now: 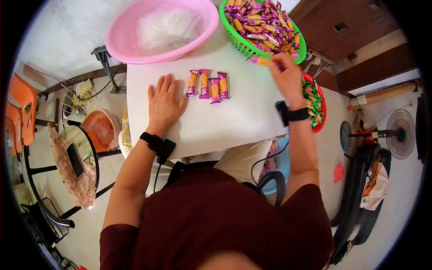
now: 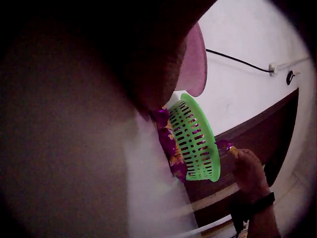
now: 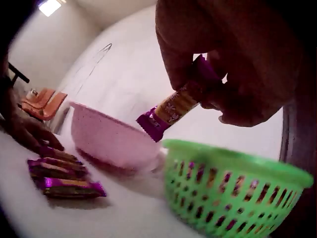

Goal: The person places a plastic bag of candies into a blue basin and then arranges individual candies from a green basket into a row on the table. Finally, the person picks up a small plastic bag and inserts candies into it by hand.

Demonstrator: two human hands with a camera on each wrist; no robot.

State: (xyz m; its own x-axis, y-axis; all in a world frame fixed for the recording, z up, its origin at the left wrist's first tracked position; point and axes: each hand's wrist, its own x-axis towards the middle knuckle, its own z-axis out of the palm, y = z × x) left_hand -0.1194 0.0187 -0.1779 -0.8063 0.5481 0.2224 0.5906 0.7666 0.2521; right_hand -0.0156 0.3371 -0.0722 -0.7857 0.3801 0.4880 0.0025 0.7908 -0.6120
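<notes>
Several purple-and-orange wrapped bars [image 1: 204,83] lie side by side on the white table [image 1: 180,121]. The left hand [image 1: 164,104] rests flat on the table just left of them, fingers straight. The right hand [image 1: 286,78] is raised by the near edge of the green basket [image 1: 243,46] and pinches one more bar [image 3: 174,108] by its end. In the right wrist view that bar hangs tilted between thumb and fingers, above the basket rim. The same kind of bar fills the basket.
A pink basin [image 1: 118,50] holding clear plastic bags stands at the back left. Below the right forearm is a red basket [image 1: 322,103] with green-wrapped pieces. Left of the table are a small round table [image 1: 82,135] and orange chairs [image 1: 22,103]; a fan [image 1: 400,134] stands far right.
</notes>
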